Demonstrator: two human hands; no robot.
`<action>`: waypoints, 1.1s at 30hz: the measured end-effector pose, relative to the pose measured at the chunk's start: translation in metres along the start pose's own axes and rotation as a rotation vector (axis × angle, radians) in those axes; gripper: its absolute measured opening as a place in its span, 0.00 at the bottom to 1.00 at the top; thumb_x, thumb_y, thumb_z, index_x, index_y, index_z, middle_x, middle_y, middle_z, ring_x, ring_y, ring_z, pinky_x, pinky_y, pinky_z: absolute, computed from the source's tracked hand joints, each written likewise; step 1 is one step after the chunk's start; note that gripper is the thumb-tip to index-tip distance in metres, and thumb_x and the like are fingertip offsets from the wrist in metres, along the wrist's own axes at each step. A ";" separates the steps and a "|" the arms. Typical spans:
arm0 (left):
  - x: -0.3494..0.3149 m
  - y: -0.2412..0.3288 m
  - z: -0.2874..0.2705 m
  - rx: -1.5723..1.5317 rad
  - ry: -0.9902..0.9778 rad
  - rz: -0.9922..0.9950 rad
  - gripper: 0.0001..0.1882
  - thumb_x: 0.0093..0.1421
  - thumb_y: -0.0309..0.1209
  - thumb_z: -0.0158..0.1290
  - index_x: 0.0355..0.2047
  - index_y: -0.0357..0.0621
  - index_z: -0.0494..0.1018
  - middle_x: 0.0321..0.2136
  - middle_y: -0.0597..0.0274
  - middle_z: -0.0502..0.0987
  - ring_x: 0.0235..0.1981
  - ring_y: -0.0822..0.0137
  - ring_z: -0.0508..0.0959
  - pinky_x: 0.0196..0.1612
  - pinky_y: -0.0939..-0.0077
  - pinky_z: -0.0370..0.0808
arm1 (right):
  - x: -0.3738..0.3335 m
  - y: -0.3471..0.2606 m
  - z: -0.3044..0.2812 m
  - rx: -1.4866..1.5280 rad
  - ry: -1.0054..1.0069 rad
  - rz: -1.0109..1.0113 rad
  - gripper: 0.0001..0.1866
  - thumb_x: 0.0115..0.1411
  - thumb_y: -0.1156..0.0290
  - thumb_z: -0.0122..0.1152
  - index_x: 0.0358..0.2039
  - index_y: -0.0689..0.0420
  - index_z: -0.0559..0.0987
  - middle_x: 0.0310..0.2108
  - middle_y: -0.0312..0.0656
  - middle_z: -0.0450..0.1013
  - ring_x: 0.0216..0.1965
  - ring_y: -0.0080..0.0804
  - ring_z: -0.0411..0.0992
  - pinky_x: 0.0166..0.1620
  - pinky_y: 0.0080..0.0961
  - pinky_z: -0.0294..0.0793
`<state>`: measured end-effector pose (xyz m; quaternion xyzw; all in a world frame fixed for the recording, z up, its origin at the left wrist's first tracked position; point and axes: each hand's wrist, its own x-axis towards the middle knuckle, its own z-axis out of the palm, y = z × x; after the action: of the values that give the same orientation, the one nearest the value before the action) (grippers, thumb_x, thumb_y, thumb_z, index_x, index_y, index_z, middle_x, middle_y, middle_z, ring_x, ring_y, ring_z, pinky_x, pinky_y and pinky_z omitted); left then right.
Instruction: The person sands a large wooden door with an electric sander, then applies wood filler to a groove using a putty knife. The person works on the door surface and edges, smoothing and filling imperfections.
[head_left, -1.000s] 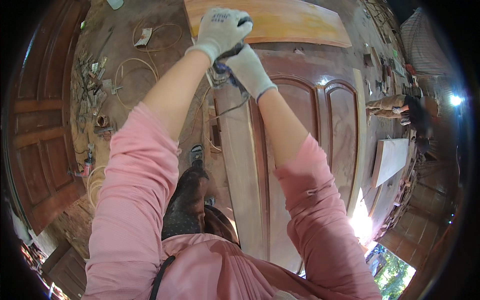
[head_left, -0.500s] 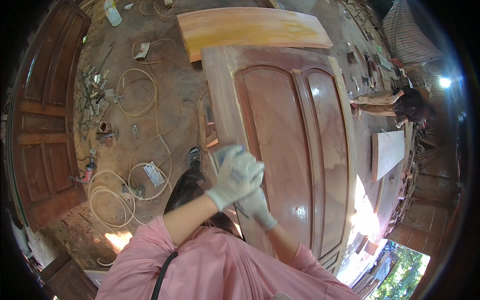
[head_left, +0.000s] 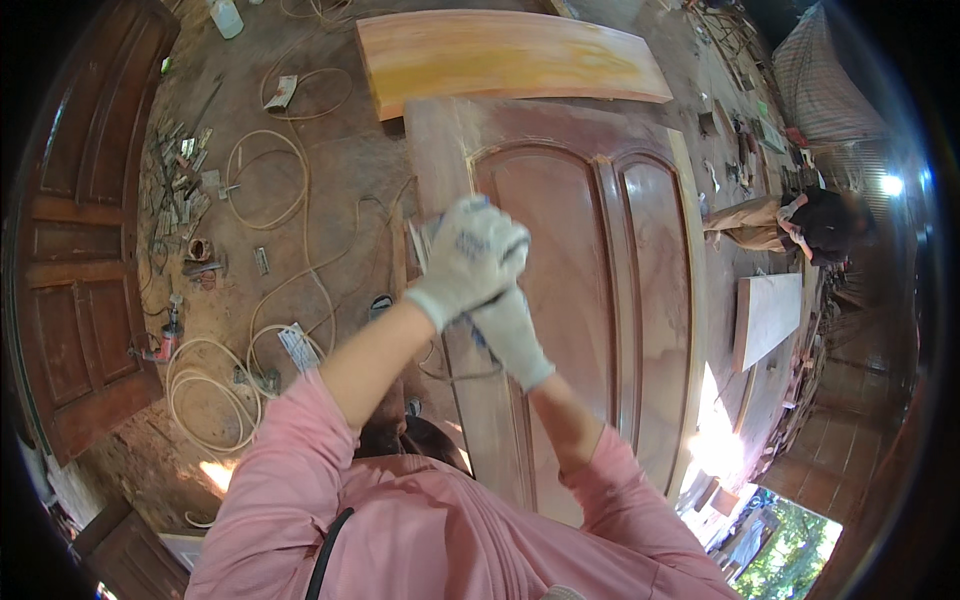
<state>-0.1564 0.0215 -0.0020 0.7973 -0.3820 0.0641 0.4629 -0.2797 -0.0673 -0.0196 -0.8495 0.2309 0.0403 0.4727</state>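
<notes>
Both my hands wear white knit gloves and are clasped over a small dark hand-held tool, mostly hidden, pressed on the left stile of a reddish wooden panel door [head_left: 640, 260] lying flat. My left hand [head_left: 470, 255] lies on top, fingers curled down. My right hand [head_left: 510, 335] grips just below it, nearer to me. A thin cord [head_left: 455, 377] loops from under the hands across the door's left edge. My pink sleeves fill the lower part of the view.
A yellow-orange board [head_left: 500, 50] lies across the door's far end. Pale coiled hoses [head_left: 205, 395] and scattered tools cover the dirt floor at left, beside a dark brown door [head_left: 80, 270]. At right, a person [head_left: 800, 225] crouches near a pale board [head_left: 765, 315].
My hands came back from the door's far end, drawing the tool along the left stile toward me, and now sit near the middle of the door.
</notes>
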 end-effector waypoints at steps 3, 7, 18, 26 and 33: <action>0.066 -0.057 -0.006 0.105 0.060 -0.012 0.07 0.59 0.37 0.58 0.31 0.51 0.81 0.31 0.62 0.83 0.40 0.58 0.81 0.59 0.57 0.69 | 0.091 -0.025 0.004 0.012 0.049 -0.137 0.31 0.58 0.66 0.73 0.60 0.60 0.74 0.49 0.49 0.81 0.48 0.36 0.79 0.52 0.33 0.77; 0.130 -0.106 -0.011 0.199 0.037 -0.118 0.08 0.61 0.39 0.56 0.30 0.52 0.81 0.31 0.62 0.83 0.40 0.58 0.81 0.58 0.59 0.69 | 0.180 -0.043 0.006 0.147 -0.075 -0.102 0.31 0.57 0.64 0.74 0.57 0.61 0.73 0.48 0.52 0.80 0.49 0.45 0.78 0.50 0.37 0.77; 0.062 -0.024 0.007 -0.077 -0.033 -0.129 0.04 0.56 0.35 0.58 0.31 0.53 0.80 0.28 0.64 0.80 0.38 0.61 0.80 0.60 0.55 0.68 | 0.060 -0.048 -0.038 -0.005 -0.149 0.136 0.26 0.62 0.69 0.67 0.59 0.62 0.75 0.52 0.48 0.80 0.52 0.35 0.77 0.57 0.32 0.73; 0.098 -0.061 -0.001 -0.011 0.029 -0.135 0.05 0.57 0.36 0.59 0.30 0.52 0.80 0.28 0.64 0.81 0.37 0.61 0.80 0.60 0.56 0.67 | 0.114 -0.064 -0.027 0.034 -0.162 0.310 0.24 0.62 0.69 0.67 0.57 0.63 0.77 0.48 0.47 0.81 0.48 0.34 0.78 0.51 0.33 0.76; 0.087 -0.053 0.004 -0.091 0.037 -0.169 0.06 0.58 0.37 0.57 0.30 0.53 0.80 0.28 0.63 0.81 0.39 0.60 0.81 0.60 0.57 0.68 | 0.099 -0.067 -0.036 -0.090 -0.165 0.181 0.26 0.61 0.66 0.68 0.58 0.61 0.76 0.52 0.52 0.79 0.54 0.41 0.77 0.55 0.35 0.74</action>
<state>-0.0616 -0.0149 -0.0013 0.8036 -0.3070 0.0223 0.5094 -0.1685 -0.1020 0.0242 -0.8392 0.2650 0.1630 0.4460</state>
